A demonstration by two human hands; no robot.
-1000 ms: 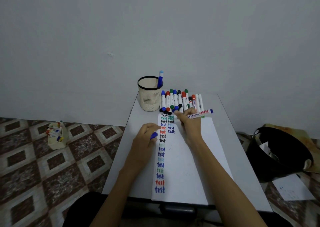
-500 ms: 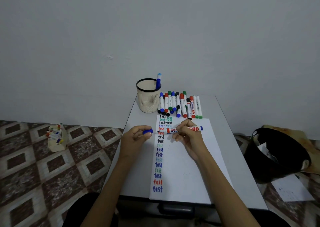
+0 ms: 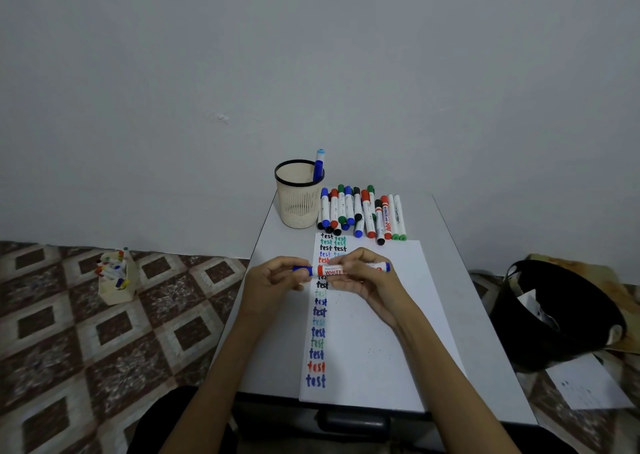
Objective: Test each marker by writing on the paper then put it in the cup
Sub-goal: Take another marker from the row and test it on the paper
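Marker (image 3: 334,270) was held level above the paper (image 3: 381,315), lying across the column of "test" words; whether it touched the sheet could not be told; right hand (image 3: 367,280) curled round the white barrel with fingers over the label; left hand (image 3: 273,282) pinched the blue cap (image 3: 302,269) at the barrel's left end; cap and barrel met in one line, which suited a straight pull or push along the axis; whether the cap was coming off or going on could not be told; cup (image 3: 298,197) stood at the far left of the tabletop (image 3: 277,349) with one blue marker (image 3: 318,166) leaning inside, handy for dropping in; remaining markers (image 3: 360,211) lay side by side just right of the cup, beyond the paper's top edge, probably queued for testing; judged mid-task, many markers not yet in the cup; on the floor were a small box of markers (image 3: 116,277) at left and a dark bin (image 3: 554,315) at right
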